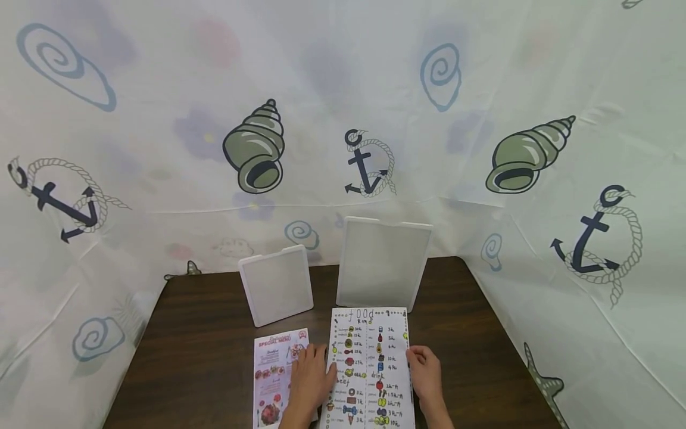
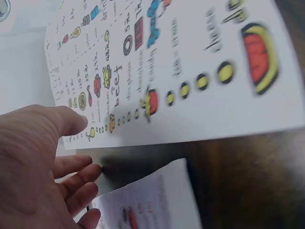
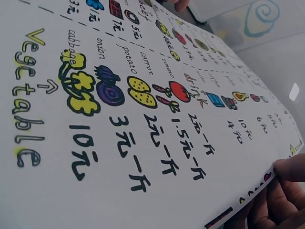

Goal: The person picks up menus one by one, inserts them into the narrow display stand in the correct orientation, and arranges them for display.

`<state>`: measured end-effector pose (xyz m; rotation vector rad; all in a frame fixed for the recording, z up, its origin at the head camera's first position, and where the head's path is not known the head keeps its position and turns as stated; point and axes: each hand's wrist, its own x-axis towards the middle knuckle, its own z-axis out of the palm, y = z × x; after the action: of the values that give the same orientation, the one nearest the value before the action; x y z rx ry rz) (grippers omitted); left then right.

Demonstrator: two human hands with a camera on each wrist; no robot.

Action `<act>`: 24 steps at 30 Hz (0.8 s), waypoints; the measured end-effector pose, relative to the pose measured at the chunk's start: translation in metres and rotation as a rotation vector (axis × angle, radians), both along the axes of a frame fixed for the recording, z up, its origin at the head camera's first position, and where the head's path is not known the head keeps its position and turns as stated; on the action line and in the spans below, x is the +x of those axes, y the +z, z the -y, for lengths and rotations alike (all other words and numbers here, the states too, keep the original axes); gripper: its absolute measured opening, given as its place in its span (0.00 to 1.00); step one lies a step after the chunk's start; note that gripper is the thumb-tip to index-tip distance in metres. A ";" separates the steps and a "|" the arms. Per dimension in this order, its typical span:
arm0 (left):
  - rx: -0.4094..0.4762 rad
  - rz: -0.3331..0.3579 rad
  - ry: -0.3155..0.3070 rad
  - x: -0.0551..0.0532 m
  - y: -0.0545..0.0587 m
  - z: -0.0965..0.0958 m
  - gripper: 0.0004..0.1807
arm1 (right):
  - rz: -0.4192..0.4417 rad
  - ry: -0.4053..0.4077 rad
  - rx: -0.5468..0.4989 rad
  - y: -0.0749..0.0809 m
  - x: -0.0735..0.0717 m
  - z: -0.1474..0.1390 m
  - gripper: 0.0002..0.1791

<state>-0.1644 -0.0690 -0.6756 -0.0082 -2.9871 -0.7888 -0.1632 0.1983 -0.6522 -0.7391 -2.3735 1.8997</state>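
Note:
A hand-drawn paper menu (image 1: 370, 369), headed "food" and covered with small coloured drawings and prices, lies in front of me. My right hand (image 1: 426, 372) pinches its right edge, thumb on top and fingers curled underneath, as the right wrist view shows. By the opposite edge is my left hand (image 1: 311, 375); its thumb (image 2: 74, 121) lies over the border of the drawn menu, while the loosely bent fingers (image 2: 78, 179) stay outside it. Partly covered by that hand is a printed pink and white "special menu" (image 1: 268, 369).
Two white-framed stands or panels stand at the back of the dark wooden table (image 1: 187, 333): a smaller one (image 1: 277, 286) on the left and a larger one (image 1: 383, 262) behind the drawn menu. A white cloth (image 1: 332, 77) with shells and anchors hangs around the table.

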 end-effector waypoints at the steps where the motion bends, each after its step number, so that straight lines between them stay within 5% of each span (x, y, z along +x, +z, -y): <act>1: -0.002 -0.006 0.003 -0.002 0.001 0.000 0.26 | -0.001 -0.003 -0.009 0.000 0.000 0.000 0.13; 8: 0.009 -0.058 -0.023 -0.006 0.002 0.006 0.18 | -0.025 -0.013 -0.040 0.007 -0.001 -0.001 0.14; 24: 0.334 -0.023 0.006 -0.012 0.022 -0.001 0.08 | -0.050 -0.018 -0.067 0.010 -0.004 0.002 0.14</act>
<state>-0.1769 -0.0677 -0.6539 0.0053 -2.7925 -1.2650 -0.1669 0.1963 -0.6423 -0.7048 -2.2773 1.9750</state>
